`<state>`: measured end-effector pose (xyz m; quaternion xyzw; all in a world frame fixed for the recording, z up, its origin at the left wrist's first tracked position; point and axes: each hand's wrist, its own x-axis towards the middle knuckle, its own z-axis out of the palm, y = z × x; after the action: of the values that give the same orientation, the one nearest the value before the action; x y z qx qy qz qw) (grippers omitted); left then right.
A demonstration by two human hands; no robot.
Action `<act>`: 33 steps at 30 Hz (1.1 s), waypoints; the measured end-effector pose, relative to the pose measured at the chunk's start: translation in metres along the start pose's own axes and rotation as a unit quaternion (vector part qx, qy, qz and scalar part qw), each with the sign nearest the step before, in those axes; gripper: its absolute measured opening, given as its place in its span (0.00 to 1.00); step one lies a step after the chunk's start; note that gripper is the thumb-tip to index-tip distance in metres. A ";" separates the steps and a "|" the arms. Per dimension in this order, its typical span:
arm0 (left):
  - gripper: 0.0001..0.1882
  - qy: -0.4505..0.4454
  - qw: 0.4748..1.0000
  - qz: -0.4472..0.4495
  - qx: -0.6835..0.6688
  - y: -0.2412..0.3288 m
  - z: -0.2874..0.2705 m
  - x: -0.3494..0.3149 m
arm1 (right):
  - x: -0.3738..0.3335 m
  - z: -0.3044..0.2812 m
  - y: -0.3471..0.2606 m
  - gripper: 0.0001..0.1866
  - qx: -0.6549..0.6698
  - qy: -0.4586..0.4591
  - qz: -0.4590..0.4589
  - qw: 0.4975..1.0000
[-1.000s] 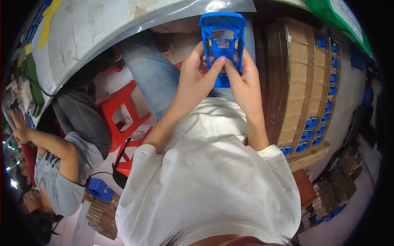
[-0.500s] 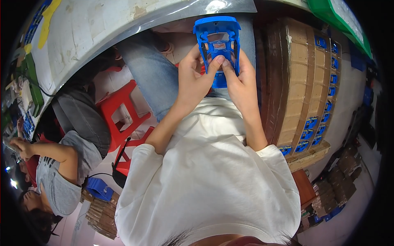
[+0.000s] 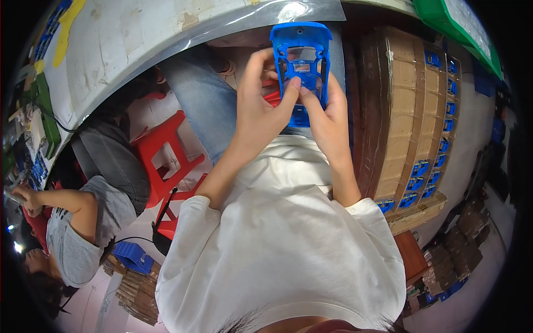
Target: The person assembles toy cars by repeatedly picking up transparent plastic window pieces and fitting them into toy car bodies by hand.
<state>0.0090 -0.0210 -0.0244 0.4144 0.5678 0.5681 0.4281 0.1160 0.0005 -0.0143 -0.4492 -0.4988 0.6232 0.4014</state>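
Between my hands is a blue plastic toy car body shell (image 3: 300, 34) with clear window pieces, its hollow inner side facing me. My left hand (image 3: 265, 105) grips the shell's left side, its thumb pressing on the inside near the middle. On the other side my right hand (image 3: 328, 114) is wrapped round the edge, with its thumb also laid inside, close to the left one. The fingers behind the shell are partly hidden. The shell is held up over my lap, just off the table's near edge.
Ahead and left runs a white table (image 3: 166, 28) with a clear sheet along its edge. At my right stands a divided cardboard tray (image 3: 408, 105) holding several blue car parts, below a green bin (image 3: 444, 22). A red stool (image 3: 166, 155) and a seated co-worker (image 3: 83, 233) are at left.
The car shell has shifted slightly right and straightened. My left hand's fingers have moved up and out along its side. The co-worker's arm at left has moved a little.
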 end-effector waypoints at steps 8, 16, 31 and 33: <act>0.08 0.024 0.992 0.039 0.116 -0.004 -0.004 0.001 | 0.003 0.000 -0.007 0.07 -0.113 -0.004 -0.028 0.993; 0.07 0.024 0.982 0.051 0.179 -0.004 -0.003 0.000 | 0.008 0.002 0.004 0.04 -0.150 0.026 -0.045 0.987; 0.06 0.056 0.997 0.018 0.057 -0.015 -0.014 0.001 | 0.009 -0.010 -0.004 0.16 -0.133 -0.077 -0.061 0.986; 0.09 0.069 0.995 -0.044 -0.049 -0.001 -0.045 0.009 | 0.003 -0.024 -0.023 0.24 -0.068 -0.152 -0.069 0.984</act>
<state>-0.0372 -0.0253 -0.0262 0.3271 0.5853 0.6030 0.4322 0.1393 0.0139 0.0052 -0.3396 -0.6253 0.6196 0.3315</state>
